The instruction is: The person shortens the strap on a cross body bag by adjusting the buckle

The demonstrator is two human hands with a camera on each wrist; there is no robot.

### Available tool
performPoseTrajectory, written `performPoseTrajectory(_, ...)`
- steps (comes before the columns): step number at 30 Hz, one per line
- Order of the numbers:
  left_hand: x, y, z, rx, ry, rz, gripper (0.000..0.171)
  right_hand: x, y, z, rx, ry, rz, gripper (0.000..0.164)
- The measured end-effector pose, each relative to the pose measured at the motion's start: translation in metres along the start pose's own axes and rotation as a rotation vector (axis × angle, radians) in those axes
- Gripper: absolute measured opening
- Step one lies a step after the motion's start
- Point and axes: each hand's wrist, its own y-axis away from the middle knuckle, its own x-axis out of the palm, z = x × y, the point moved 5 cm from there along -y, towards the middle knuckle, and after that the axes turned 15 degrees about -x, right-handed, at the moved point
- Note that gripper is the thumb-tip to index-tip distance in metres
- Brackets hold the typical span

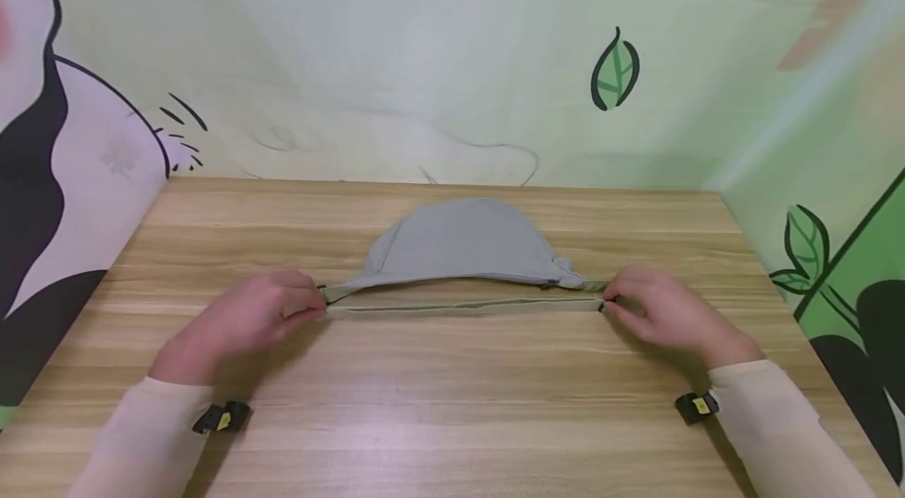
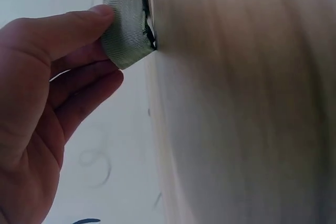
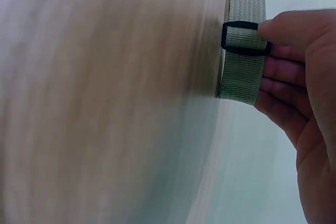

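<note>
A grey waist bag [image 1: 463, 240] lies on the wooden table, its curved side toward the wall and its zipped edge toward me. Its grey-green webbing strap [image 1: 467, 309] runs straight across in front of the bag. My left hand [image 1: 265, 311] pinches the strap's left bend between thumb and fingers; the left wrist view shows the folded webbing [image 2: 126, 30] there. At the right bend, my right hand [image 1: 661, 309] pinches the strap beside a black slider buckle [image 3: 245, 39]. The thumb touches the buckle's edge in the right wrist view.
The wooden table [image 1: 438, 411] meets a pale green printed wall cloth [image 1: 424, 74] at its back edge. Printed leaves and black-and-white shapes cover the cloth at both sides. Each forearm wears a small black wrist device [image 1: 225, 418].
</note>
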Motion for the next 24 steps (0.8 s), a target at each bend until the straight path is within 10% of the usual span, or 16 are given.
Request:
performPoseTrajectory(12, 0.0, 0.0, -0.007, -0.025, -0.026, 0.054, 0.013, -0.002, -0.001, 0.002, 0.039, -0.051, -0.035, 0.024)
performPoseTrajectory(24, -0.013, -0.004, -0.015, -0.035, 0.073, -0.071, 0.026, -0.016, -0.014, 0.005, 0.223, -0.106, -0.194, 0.028)
